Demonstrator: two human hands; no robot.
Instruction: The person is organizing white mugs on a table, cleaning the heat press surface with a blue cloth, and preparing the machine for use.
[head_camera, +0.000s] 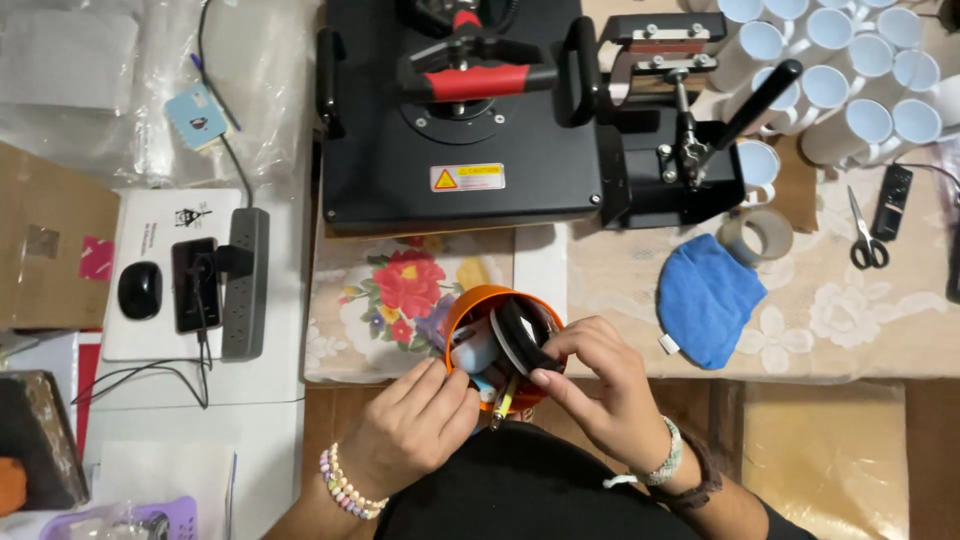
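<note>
orange cup (470, 305) between 2 hands

An orange cup (470, 305) stood upright at the near edge of the desk (880, 310), crammed with pens and markers. A black-and-white roll of tape (520, 335) stood on edge inside it, tilted against the rim.

A large black heat press (460, 120) with a red-gripped handle stood at the back of the bench (880, 310). Right of it were white ceramic mugs (850, 70), a roll of clear tape (757, 235), a blue cloth mitt (708, 297) and black-handled scissors (866, 232). Far left lay a grey power strip (245, 285) beside a black phone (195, 285).
</note>
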